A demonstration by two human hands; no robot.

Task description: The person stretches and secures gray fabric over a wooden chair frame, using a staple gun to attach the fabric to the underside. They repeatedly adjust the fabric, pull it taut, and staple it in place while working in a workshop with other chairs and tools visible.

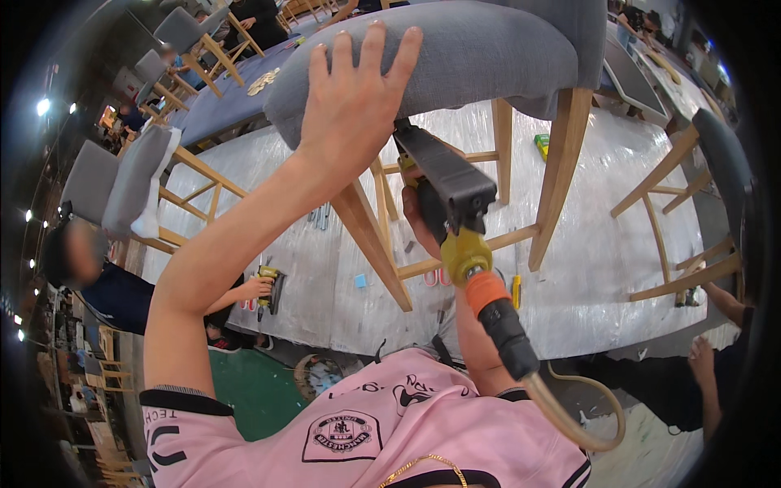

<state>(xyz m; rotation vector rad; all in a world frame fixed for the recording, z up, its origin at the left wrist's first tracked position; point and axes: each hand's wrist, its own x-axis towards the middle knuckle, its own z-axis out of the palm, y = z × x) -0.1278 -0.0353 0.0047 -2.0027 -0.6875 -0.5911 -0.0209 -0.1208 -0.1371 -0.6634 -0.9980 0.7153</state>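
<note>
Pressing flat with fingers spread, the left hand [351,98] steadies the grey upholstered chair seat with pale wooden legs [480,49], while just below it the right hand's [419,213] grip closes around a black pneumatic stapler with yellow-orange hose fitting [451,191], above the plastic-wrapped white surface [602,228].

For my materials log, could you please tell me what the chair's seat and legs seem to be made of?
The chair seat looks like grey woven fabric upholstery, matte with a fine texture. The chair legs look like pale solid wood, smooth and lightly finished, with faint grain.

Grey upholstered chair [480,49] tilted; black staple gun [447,183] beneath seat.
</note>
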